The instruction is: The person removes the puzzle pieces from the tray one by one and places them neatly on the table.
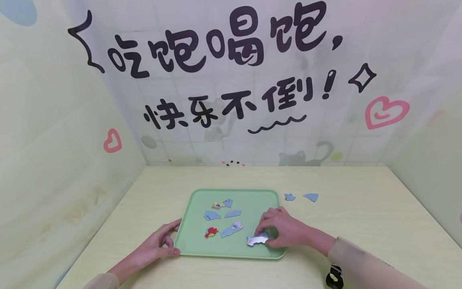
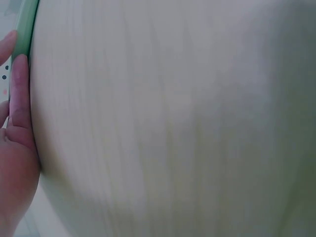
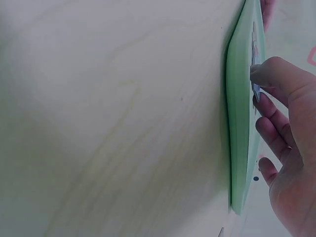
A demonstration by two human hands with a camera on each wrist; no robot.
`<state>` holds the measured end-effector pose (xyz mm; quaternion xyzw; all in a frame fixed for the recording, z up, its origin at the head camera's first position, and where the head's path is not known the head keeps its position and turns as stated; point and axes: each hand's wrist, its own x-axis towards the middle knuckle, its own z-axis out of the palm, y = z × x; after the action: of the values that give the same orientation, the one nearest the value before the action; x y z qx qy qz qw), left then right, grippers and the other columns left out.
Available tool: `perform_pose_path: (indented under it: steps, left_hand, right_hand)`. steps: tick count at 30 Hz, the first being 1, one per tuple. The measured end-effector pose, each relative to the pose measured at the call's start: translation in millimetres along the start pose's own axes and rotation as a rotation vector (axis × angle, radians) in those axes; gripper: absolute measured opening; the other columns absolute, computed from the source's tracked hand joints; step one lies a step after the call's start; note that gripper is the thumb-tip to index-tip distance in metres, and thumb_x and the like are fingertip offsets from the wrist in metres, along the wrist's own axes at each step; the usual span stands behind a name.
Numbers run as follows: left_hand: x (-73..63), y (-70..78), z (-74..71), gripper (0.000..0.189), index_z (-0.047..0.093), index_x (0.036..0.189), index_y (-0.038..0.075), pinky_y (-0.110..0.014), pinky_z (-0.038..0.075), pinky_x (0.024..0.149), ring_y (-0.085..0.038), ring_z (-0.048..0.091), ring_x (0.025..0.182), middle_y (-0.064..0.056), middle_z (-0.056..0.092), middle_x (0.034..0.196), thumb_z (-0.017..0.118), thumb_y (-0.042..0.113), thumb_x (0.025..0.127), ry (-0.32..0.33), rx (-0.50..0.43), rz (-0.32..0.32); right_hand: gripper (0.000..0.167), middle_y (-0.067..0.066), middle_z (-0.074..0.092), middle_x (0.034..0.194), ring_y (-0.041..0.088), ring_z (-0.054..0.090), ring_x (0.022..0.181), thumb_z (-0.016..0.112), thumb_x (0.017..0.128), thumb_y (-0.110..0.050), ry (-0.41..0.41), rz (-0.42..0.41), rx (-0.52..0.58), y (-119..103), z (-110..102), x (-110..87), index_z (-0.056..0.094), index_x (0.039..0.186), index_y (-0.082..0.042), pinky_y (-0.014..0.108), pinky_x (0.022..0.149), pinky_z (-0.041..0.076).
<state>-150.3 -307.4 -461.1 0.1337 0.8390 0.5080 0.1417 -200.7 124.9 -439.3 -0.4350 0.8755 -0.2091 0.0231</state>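
- Tray (image 1: 252, 202), green, shallow, rounded corners; on the pale wooden table (image 1: 379, 228).
- Left hand (image 1: 155, 245): thumb and forefinger spread apart, touching the tray's left edge by the near corner.
- Right hand (image 1: 283, 227): thumb and fingers pinching one jagged piece, over the tray's near right corner.
- Jagged piece (image 1: 255, 240), pale and shiny; whether it touches the tray cannot be told.
- Red piece (image 1: 211, 232), near left on the tray.
- Long piece (image 1: 232, 228), blue and white, slanted, between the red piece and the jagged piece.
- Rounded piece (image 1: 211, 215), blue, behind the red piece.
- Strip (image 1: 232, 214), blue, just right of the rounded piece.
- Multicoloured patch (image 1: 221, 204), furthest back; one piece or two, cannot tell.
- Small notched piece (image 1: 290, 197) and triangular piece (image 1: 311, 197), both blue, on the table right of the tray.
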Motion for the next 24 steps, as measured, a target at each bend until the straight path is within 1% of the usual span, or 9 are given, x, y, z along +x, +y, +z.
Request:
perform_pose_path:
  steps: [5,8,11,16,20,24]
  left_hand:
    - [0.1,-0.3,0.8,0.093,0.022,0.156,0.001,-0.017,0.041,0.082,-0.006,0.058,0.080,-0.021,0.037,0.142,0.077,0.017,0.083,0.007,0.008,-0.021]
    - [0.2,0.0,0.6,0.093,0.022,0.156,0.000,-0.017,0.042,0.082,-0.005,0.058,0.080,-0.021,0.037,0.142,0.077,0.016,0.083,0.005,0.004,-0.017]
    - [-0.2,0.6,0.0,0.093,0.020,0.155,-0.002,-0.018,0.042,0.081,-0.005,0.058,0.080,-0.024,0.036,0.141,0.076,0.015,0.083,-0.004,0.000,0.006]
    - [-0.3,1.5,-0.1,0.092,0.020,0.155,-0.002,-0.017,0.041,0.082,-0.005,0.058,0.080,-0.024,0.036,0.141,0.076,0.014,0.083,-0.006,-0.005,0.007]
    - [-0.2,1.7,-0.4,0.092,0.020,0.155,-0.002,-0.017,0.041,0.082,-0.005,0.058,0.080,-0.024,0.037,0.141,0.076,0.014,0.084,-0.006,0.000,0.007]
    - [0.0,1.3,-0.5,0.092,0.020,0.155,-0.002,-0.017,0.041,0.082,-0.005,0.058,0.080,-0.024,0.036,0.141,0.076,0.014,0.084,-0.007,-0.001,0.011]
  right_hand:
    - [0.031,-0.019,0.063,0.103,0.003,0.048,0.102,0.078,0.076,-0.024,0.024,0.018,0.004,4.4,-5.0,-1.2,0.072,0.105,-0.035,0.040,0.092,0.031]
    - [0.030,-0.018,0.064,0.103,0.005,0.049,0.103,0.079,0.076,-0.023,0.053,0.010,-0.006,6.4,-8.6,-2.0,0.073,0.104,-0.035,0.040,0.091,0.031]
    - [0.030,-0.018,0.065,0.102,0.007,0.051,0.104,0.079,0.077,-0.022,0.076,-0.004,-0.017,8.3,-11.8,-2.7,0.073,0.104,-0.034,0.042,0.091,0.031]
    - [0.030,-0.018,0.066,0.102,0.008,0.053,0.103,0.080,0.076,-0.021,0.110,-0.014,-0.036,11.6,-18.2,-3.6,0.074,0.103,-0.033,0.046,0.093,0.032]
    - [0.031,-0.018,0.065,0.102,0.007,0.053,0.102,0.080,0.076,-0.019,0.130,-0.001,-0.039,14.9,-23.8,-4.6,0.073,0.104,-0.033,0.050,0.096,0.031]
    - [0.032,-0.018,0.065,0.102,0.007,0.052,0.102,0.080,0.077,-0.017,0.141,0.021,-0.024,18.0,-29.2,-6.4,0.073,0.104,-0.033,0.047,0.095,0.031]
